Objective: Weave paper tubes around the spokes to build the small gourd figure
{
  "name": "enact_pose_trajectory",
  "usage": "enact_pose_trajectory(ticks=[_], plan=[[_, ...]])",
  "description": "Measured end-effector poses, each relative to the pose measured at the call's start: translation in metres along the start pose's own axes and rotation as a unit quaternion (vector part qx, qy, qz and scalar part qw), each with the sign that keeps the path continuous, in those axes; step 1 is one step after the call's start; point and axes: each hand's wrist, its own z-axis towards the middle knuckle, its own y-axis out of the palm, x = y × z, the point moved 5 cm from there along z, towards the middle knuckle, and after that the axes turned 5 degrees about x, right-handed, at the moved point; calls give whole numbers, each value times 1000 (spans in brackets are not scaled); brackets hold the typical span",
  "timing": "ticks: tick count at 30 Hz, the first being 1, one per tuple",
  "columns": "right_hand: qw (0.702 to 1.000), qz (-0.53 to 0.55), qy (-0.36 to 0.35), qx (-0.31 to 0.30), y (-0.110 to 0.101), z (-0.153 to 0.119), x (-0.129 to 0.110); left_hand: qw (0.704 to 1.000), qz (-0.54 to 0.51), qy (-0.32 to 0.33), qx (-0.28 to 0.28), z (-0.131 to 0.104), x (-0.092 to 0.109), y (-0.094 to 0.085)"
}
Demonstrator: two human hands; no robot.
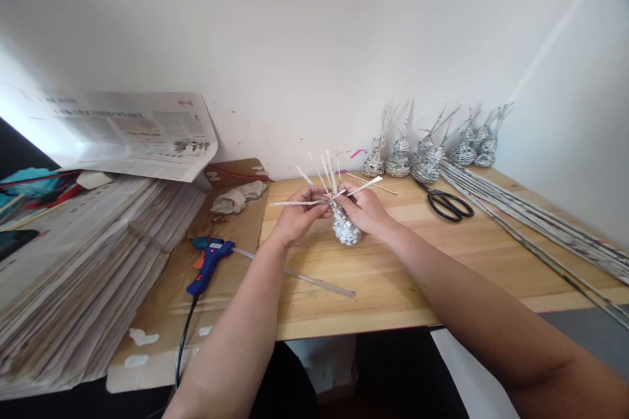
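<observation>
Woven piece (346, 230) between left hand (299, 215) and right hand (366, 209), on table (324, 317), glue gun (209, 270) on cardboard (162, 304) at left, newspapers (113, 262) farther left, scissors (429, 192) right, rods (525, 212) farther right

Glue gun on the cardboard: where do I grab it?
Best by the glue gun's blue handle, probably from the near side: it lies on the cardboard, handle slanting nearward, cord trailing from its end. Avoid the teal front; it may be hot.
</observation>
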Motion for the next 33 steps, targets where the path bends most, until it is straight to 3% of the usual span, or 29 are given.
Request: enact_pose_trajectory(ticks=[9,27,33], plan=[[1000,13,-13,-24,4,-1,-1,995,-48,-68,57,4,-11,-5],[998,-6,-60,-22,8,-4,-8,995,-20,-29,94,2,-9,0],[998,-2,-50,-22,6,-4,-8,994,-65,-63,59,1,-10,0]])
